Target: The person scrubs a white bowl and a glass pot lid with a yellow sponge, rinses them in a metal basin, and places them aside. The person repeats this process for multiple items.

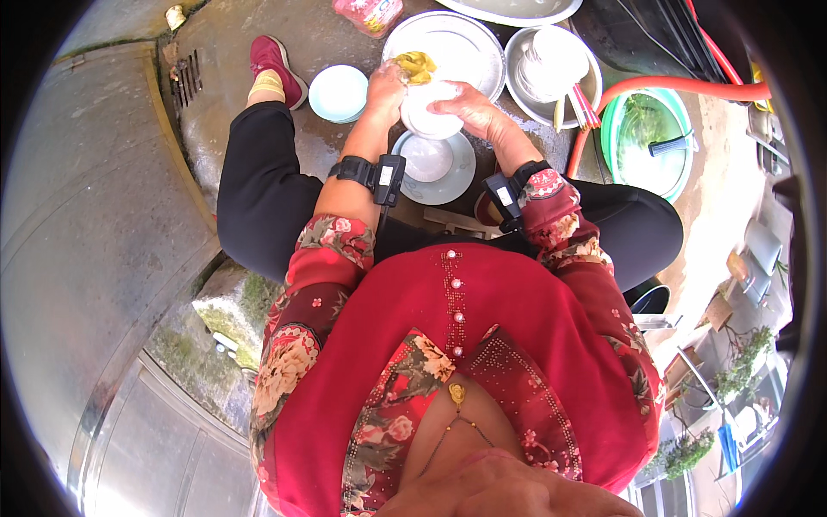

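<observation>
My left hand (386, 90) grips a crumpled yellow cloth (418, 68) at the near left rim of a wide metal basin (496, 55). In my right hand (470, 108) is a white bowl (420, 115), with the thumb lying over it. The left fingers are close against the bowl's far left side; whether they also hold it is hard to tell. Below the bowl, a pale plate (455, 181) on the ground has a white dish (423, 158) on it. Left of my left hand stand stacked pale blue bowls (338, 92). Glare washes out the basin's inside.
At right, a metal bowl (526, 106) holds stacked white dishes (552, 61) and red-and-white chopsticks (585, 106). Beyond it are an orange-red hose (678, 84) and a green basin (610, 152) of water. Another metal basin (510, 11), a pink package (373, 14) and a floor drain (188, 77) lie around.
</observation>
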Tool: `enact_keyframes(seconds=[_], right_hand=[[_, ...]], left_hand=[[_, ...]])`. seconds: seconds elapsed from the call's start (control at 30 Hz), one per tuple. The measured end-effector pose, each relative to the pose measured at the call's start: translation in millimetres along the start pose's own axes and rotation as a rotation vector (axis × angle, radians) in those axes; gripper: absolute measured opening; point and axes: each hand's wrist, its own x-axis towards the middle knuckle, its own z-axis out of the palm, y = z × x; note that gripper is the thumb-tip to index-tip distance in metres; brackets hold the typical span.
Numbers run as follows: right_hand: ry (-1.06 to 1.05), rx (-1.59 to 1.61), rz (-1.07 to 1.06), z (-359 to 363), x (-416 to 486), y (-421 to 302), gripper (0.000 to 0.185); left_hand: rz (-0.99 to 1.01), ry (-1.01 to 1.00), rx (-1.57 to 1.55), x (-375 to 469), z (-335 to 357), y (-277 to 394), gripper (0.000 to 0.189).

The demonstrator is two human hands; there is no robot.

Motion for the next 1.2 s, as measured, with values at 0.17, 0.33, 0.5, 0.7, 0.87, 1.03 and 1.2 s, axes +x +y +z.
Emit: enact_keyframes(seconds=[0.17,0.33,0.5,0.7,0.87,1.03,1.2], right_hand=[[0.293,-0.33,-0.019,-25,11,-4,0.053],[0.315,-0.591,-0.078,-49,14,-14,0.057],[0.025,-1.047,0.015,-16,6,-8,0.054],[-0.548,-1.509,-0.576,29,-22,32,0.027],[-0.793,-1.824,-0.834,13,-30,59,0.019],[-0.889,-1.781,-0.829,-1,-29,77,0.022],[-0.857,-1.851,-0.746,-4,-27,83,0.024]], left_hand=[[0.034,0.118,-0.248,-4,1,30,0.034],[0.015,0.21,-0.349,-7,-6,47,0.035],[0.094,0.255,-0.347,-7,-11,42,0.035],[0.085,0.29,-0.311,-9,-12,42,0.034],[0.0,0.26,-0.17,-18,-9,37,0.034],[-0.026,0.225,-0.114,-23,-3,28,0.035],[-0.101,0.203,-0.082,-21,-4,22,0.035]])
